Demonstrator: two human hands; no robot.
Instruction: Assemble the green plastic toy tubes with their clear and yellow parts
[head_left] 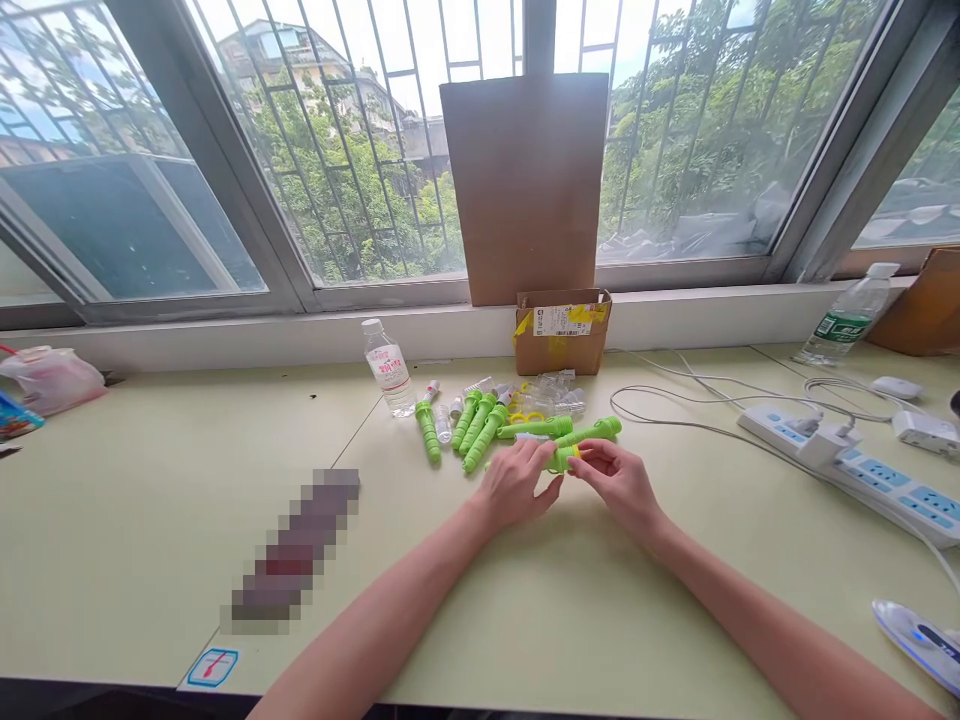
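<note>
Left hand (517, 483): grip closed around a green tube (559, 461), with the fingers laid over its top and the thumb on the near side. Right hand (621, 488): grip pinching the yellow ring (574, 452) at the tube's right end. The tube lies between both hands, low over the pale green surface (555, 620). Just beyond it rest further green tubes (480, 432) and a cluster of clear plastic parts (562, 396). A cardboard box (559, 352) stands behind these; a labelled bottle (388, 370) stands upright to their left.
</note>
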